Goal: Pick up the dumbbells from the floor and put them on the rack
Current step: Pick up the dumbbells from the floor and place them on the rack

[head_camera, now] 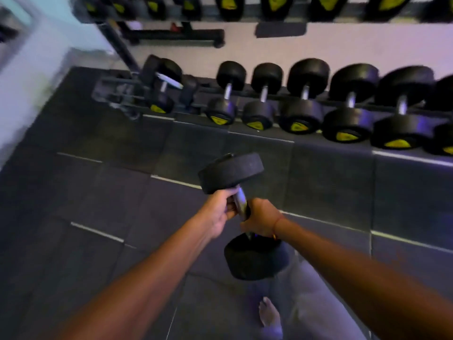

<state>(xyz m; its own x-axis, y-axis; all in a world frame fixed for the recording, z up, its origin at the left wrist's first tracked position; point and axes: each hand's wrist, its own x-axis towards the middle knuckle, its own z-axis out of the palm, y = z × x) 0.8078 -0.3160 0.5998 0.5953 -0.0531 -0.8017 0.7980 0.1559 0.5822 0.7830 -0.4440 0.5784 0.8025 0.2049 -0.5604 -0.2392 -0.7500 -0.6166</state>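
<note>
A black dumbbell (241, 212) is held clear of the dark tiled floor (98, 192) by both hands, its chrome handle tilted so that one rubber head lies beyond the fingers, toward the rack (245, 99), and the other hangs below the wrists, nearer the body. The left hand (220, 212) is wrapped around the upper part of the handle, fingers curled tight just under the far head; the right hand (261, 220) is closed around the lower part, just beside the left, with a thin red thread (275, 227) seen at its wrist. Ahead of the knuckles, well apart from the carried weight, a row of racked dumbbells (301, 104) with yellow-marked ends is ranged along the lower shelf, and a second row (274, 6) is visible on the tier above, blurred. Below the near head, a bare foot (268, 312) and a pale trouser leg (316, 298) are seen on the floor tiles
</note>
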